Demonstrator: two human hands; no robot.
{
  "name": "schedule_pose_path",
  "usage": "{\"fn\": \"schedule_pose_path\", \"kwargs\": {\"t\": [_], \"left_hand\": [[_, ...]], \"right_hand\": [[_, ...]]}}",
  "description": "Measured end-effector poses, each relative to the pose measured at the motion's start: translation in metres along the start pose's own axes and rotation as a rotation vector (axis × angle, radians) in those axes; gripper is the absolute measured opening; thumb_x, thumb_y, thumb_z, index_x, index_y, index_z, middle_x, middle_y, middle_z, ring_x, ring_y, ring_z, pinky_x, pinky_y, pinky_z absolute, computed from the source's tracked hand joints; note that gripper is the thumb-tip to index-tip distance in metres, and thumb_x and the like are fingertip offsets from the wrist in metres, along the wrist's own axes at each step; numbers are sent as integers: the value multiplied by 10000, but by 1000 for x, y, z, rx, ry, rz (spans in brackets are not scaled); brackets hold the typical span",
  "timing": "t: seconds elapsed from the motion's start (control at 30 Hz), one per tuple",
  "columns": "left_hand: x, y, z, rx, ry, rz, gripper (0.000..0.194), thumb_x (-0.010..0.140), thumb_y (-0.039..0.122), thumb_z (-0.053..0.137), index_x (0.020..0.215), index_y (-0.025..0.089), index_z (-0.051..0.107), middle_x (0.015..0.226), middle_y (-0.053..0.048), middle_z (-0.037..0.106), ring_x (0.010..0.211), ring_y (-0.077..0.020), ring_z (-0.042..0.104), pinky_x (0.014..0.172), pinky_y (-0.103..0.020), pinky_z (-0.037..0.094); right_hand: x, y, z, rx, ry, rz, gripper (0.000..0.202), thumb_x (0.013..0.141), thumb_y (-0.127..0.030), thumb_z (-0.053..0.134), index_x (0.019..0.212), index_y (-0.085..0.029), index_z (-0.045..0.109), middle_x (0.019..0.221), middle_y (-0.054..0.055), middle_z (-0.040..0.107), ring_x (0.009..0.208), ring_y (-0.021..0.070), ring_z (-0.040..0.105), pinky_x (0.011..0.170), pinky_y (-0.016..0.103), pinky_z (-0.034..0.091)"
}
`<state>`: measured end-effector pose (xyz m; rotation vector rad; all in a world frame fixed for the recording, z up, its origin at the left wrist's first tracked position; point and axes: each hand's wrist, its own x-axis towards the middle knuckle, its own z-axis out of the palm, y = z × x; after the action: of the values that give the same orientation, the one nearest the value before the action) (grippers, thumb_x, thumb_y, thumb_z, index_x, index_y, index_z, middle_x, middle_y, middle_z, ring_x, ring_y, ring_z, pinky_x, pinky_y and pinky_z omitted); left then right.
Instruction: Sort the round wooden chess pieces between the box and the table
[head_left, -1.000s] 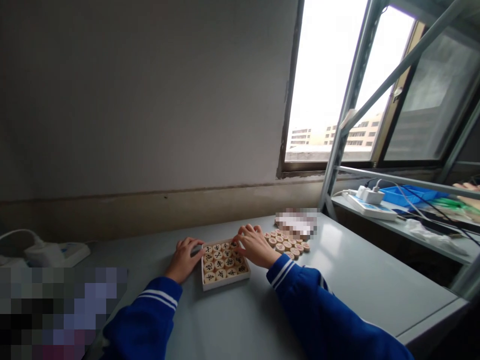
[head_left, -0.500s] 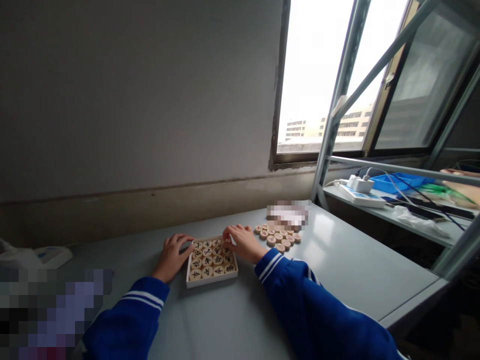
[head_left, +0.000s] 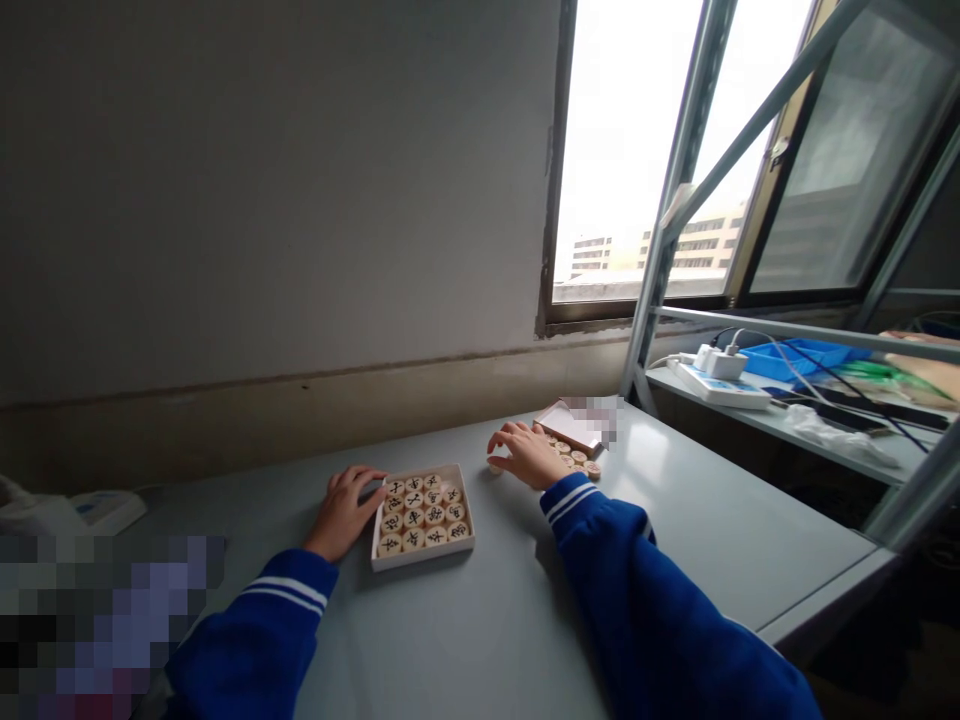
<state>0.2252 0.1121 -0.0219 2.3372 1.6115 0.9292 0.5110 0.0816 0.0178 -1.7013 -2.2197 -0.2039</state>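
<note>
A white box (head_left: 424,562) stands on the grey desk, holding rows of round wooden pieces (head_left: 413,517) with dark characters. Bare floor shows in its back right corner. My left hand (head_left: 349,508) holds the box's left side near the back corner, thumb and fingertips on the edge. To the right of the box, my right hand (head_left: 526,455) is open, with thumb and forefinger apart. Just below its fingertips lies one pale piece (head_left: 493,468). Loose pieces with reddish marks (head_left: 577,460) lie beyond that hand, which partly hides them.
A shallow box lid (head_left: 568,425), partly blurred out, lies behind the loose pieces. At the right, a metal frame post (head_left: 646,300) rises beside a shelf with a power strip (head_left: 720,385) and blue tray (head_left: 795,362). A pale object (head_left: 105,512) sits at the left.
My right hand has left the back right corner of the box and moved right to the loose pieces, opening its fingers. My left hand has stayed at the box.
</note>
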Motion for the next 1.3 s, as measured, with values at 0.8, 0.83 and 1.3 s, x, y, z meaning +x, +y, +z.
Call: {"fn": "schedule_pose_path", "kwargs": {"t": [0.8,0.83,1.3], "left_hand": [[0,0,-1,-26,-5,74,288,758,386,428,884,211,619,964,-45,583,936,-220,480,873,-376,377],[0,0,-1,-25,-3,74,291,758,387,427,885,209,619,964,-47,584,935,-222,481,872,-378,378],[2,-4,1,-106,-37,20,327,725,416,438,889,196,616,965,-59,598,976,-228,491,870,-386,403]], "right_hand": [[-5,-60,0,168,-45,-222,211,724,-401,625,848,-231,607,900,0,621,872,164,492,742,320,262],[-3,-58,-1,204,-21,-232,198,726,-395,626,822,-224,600,854,-14,631,833,146,510,740,311,260],[-9,17,-24,130,-168,31,160,665,-358,654,733,-218,617,817,22,639,803,184,561,755,330,363]]}}
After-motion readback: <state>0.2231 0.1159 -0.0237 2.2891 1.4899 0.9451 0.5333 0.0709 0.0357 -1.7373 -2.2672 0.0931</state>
